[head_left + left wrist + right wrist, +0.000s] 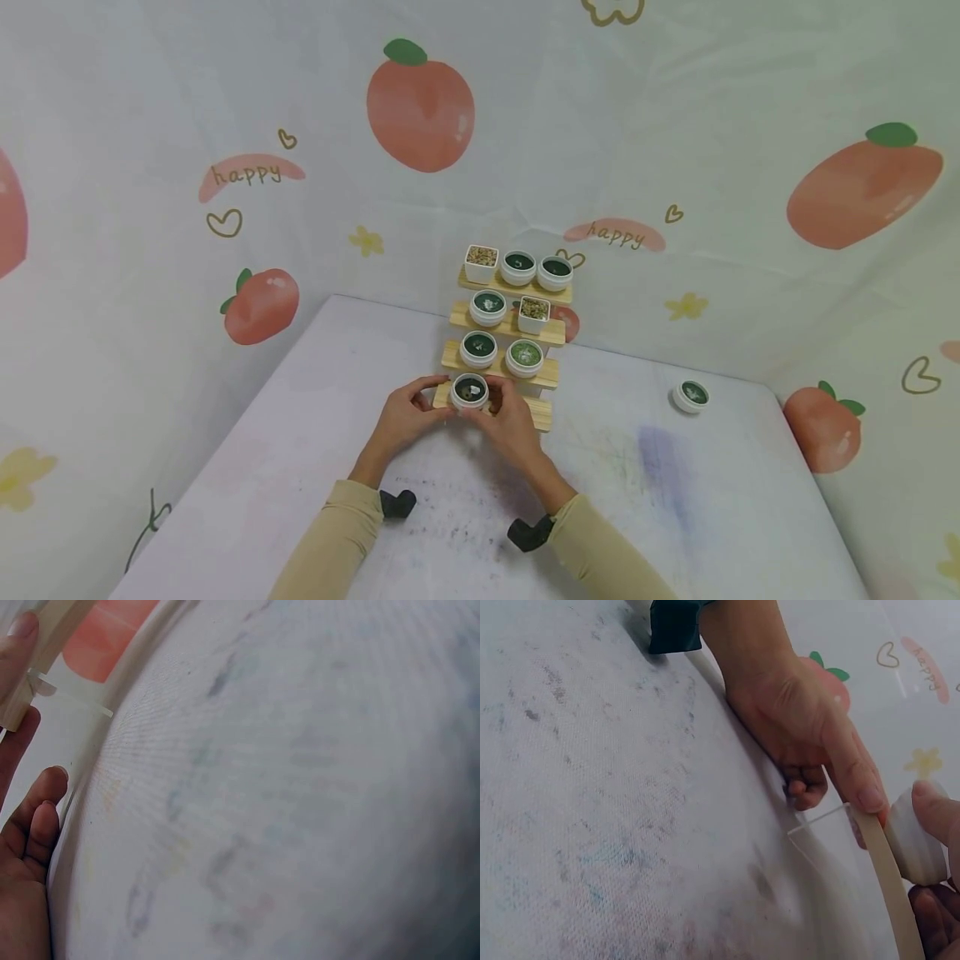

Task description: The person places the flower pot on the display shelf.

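Note:
A white round pot (469, 392) with a dark filling stands at the lowest step (536, 410) of a tiered wooden rack. My right hand (513, 423) holds the pot from the right; in the right wrist view its thumb and fingers pinch the white wall (911, 840). My left hand (407, 423) grips the left end of that wooden step, with the thumb on one face and a finger against the other in the left wrist view. Clear plastic supports show under the board (889, 885). The pot's underside is hidden in the head view.
Higher steps carry several round white pots (489, 307) with dark or green fillings and two square cups (481, 263) of grainy bits. One more round pot (691, 396) sits apart on the table (600, 500) to the right. A fruit-print cloth (517, 167) hangs behind.

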`<state>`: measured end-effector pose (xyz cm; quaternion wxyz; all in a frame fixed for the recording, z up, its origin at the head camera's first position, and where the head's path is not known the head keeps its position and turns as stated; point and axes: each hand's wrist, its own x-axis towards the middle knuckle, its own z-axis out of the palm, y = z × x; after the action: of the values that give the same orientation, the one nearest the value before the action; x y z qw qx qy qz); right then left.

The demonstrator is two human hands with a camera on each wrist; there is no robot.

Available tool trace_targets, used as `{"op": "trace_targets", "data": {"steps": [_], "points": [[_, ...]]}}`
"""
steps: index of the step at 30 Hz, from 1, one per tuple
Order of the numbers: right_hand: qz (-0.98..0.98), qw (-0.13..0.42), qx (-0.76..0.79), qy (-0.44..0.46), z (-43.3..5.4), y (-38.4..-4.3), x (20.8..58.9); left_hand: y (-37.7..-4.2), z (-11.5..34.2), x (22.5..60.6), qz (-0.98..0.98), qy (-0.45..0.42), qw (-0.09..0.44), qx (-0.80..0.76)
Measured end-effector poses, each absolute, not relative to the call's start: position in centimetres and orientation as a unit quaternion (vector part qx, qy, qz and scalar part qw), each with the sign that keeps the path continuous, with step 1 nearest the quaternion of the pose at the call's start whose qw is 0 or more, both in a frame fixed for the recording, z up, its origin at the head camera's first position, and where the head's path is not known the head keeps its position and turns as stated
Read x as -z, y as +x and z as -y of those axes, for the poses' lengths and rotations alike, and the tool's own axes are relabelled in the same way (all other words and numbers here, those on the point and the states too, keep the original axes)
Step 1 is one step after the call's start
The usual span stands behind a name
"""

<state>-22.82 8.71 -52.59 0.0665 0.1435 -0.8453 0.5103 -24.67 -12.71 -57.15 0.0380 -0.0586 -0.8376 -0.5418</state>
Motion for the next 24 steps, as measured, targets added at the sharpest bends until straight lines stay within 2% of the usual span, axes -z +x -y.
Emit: {"op": "trace_targets", "data": {"steps": [8,24], "points": [[0.848,0.069,-0.507,0.134,-8.5,-22.7,52.5,-24.6,12.7,57.0,0.837,-0.06,0.044,0.543],[0.813,0.007,-0.567,0.13,-11.0,-21.7,51.6,-24.8,12.8,57.4,0.837,-0.066,0.043,0.541]]}}
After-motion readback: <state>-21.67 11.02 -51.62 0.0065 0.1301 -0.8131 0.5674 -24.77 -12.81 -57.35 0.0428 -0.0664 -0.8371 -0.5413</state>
